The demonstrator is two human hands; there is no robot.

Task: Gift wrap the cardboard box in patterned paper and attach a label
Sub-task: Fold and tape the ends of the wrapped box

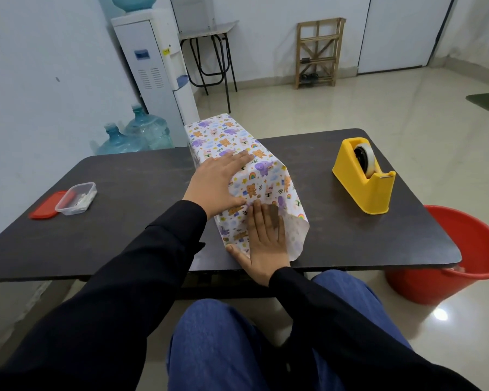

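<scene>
Soft, even indoor light fills the room, bright enough that the print on the patterned paper (268,179) reads sharp, and shadows on the dark bench (130,179) are faint. A small glare spot sits on the glossy floor (336,108) at lower right, with paler sheen farther back. The wide lens bows the bench's near edge and tilts the walls at the borders.

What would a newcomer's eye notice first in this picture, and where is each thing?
The box in patterned paper at the middle of the dark table, with the left hand flat on top and the right hand pressing its near end. Next, the yellow tape dispenser on the table's right side and the red bucket on the floor at that side.
</scene>
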